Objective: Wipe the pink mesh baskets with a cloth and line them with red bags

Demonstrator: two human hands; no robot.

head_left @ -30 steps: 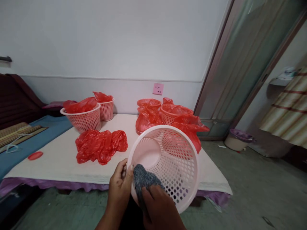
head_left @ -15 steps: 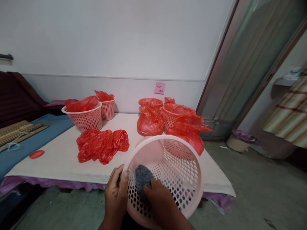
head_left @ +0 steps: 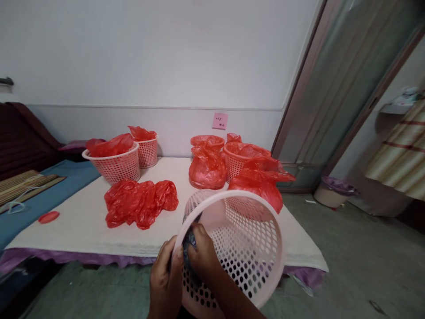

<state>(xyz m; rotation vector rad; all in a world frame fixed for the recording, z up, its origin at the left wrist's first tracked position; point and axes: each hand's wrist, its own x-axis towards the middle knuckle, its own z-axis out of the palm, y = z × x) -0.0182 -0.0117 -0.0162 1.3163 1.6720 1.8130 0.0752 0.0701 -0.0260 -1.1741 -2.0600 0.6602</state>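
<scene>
A pale pink plastic basket (head_left: 279, 248) with round holes is tilted so its mouth faces me. My left hand (head_left: 166, 270) is closed around its left rim, thumb inside. My right hand (head_left: 203, 250) reaches into the basket and presses a dark blue-grey cloth (head_left: 190, 241) against the inner left wall. The hand covers much of the cloth. Just beyond the basket, on the white-covered table, lie a crumpled red plastic bag (head_left: 141, 204) and a puffed red bag (head_left: 259, 181).
Red-lined baskets stand at the back left (head_left: 116, 166) and back right (head_left: 244, 155). A small red disc (head_left: 48, 217) lies on the left of the white table cover (head_left: 83, 235). A waste bin (head_left: 334, 192) stands on the floor at right.
My right hand has moved left and up inside the basket with the cloth, from the lower middle to the left wall. My left hand keeps hold of the rim.
</scene>
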